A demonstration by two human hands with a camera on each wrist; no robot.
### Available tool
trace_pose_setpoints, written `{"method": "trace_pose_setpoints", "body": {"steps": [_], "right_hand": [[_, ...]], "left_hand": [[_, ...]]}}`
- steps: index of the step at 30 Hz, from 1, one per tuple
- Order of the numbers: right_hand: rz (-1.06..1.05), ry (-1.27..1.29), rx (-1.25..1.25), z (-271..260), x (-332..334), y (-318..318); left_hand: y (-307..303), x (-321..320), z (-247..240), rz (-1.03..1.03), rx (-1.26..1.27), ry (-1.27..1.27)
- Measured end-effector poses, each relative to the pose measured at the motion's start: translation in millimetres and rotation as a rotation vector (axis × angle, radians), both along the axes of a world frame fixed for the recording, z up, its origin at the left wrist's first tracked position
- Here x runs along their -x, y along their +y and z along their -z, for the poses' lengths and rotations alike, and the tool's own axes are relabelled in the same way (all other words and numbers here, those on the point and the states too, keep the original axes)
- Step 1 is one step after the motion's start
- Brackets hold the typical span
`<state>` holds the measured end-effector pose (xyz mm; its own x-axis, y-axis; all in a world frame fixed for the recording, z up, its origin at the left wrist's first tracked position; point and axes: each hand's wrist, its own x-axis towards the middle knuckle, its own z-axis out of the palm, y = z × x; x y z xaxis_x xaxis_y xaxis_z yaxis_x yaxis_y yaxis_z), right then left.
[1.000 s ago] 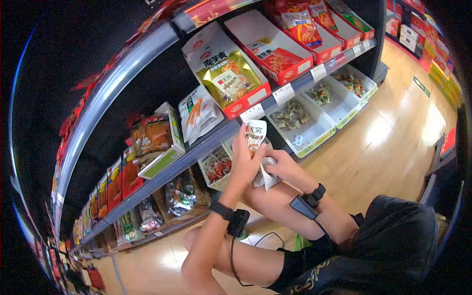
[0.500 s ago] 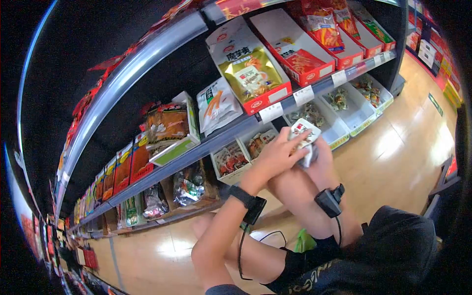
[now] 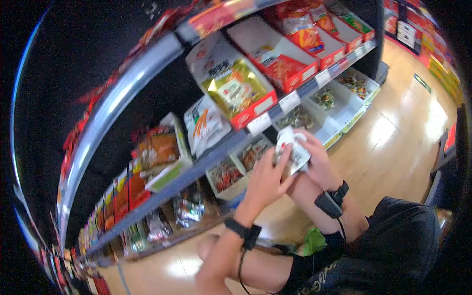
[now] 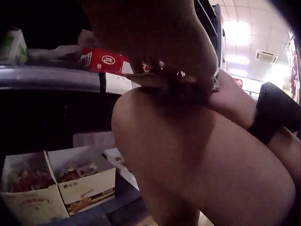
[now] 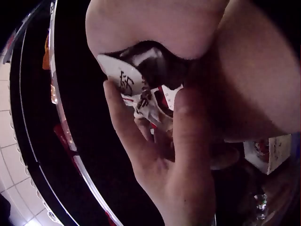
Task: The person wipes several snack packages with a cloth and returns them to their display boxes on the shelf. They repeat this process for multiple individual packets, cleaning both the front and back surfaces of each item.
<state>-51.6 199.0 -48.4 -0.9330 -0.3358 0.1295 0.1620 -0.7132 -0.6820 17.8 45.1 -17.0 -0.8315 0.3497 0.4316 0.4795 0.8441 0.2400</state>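
White snack packets [image 3: 293, 153] with dark and red print are between the two hands in the head view, blurred. Around their far and right side curls the right hand [image 3: 317, 160], gripping them. The left hand [image 3: 267, 179] pinches the near left side, its fingers spread over the white face. In the right wrist view, the left hand's fingers [image 5: 127, 117] touch a white packet [image 5: 123, 75], and a silvery crinkled surface shows beside it under the right hand [image 5: 150, 26]. The left wrist view shows the left hand [image 4: 160, 37] dark above a bare knee, its fingers mostly hidden.
Beyond the hands, a shelf [image 3: 211, 156] carries red-edged snack boxes [image 3: 253, 110] and a white bag [image 3: 205, 125]. Lower down are bins of small packets [image 3: 226, 177] and white trays [image 3: 341, 110]. Bare legs [image 3: 309, 196] lie beneath the hands; wooden floor [image 3: 383, 157] at right.
The packet that the left hand held upright is now against the other one, in the right hand. Since half a second ago the packets have tilted, and both hands appear lower and further left.
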Motion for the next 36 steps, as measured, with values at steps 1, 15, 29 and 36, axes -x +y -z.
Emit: {"method": "trace_pose_setpoints", "body": {"steps": [1,15,29,36], "right_hand": [[-0.03,0.014,-0.076,1.3,-1.0,1.0],[0.172,0.719,-0.77,-2.3,-0.7,-9.8],[0.017,-0.084,-0.172,-11.7,-12.4,-26.0],[-0.003,-0.117,0.093,-5.9,-10.7,-18.0]], "left_hand": [[-2.0,-1.6,5.8,-0.025,-0.061,0.027],[-30.5,6.4,17.9,-0.06,-0.347,-0.019],[-30.5,35.1,16.8,0.02,-0.418,-0.057],[-45.9,51.5,21.3,-0.072,-0.352,-0.175]]}}
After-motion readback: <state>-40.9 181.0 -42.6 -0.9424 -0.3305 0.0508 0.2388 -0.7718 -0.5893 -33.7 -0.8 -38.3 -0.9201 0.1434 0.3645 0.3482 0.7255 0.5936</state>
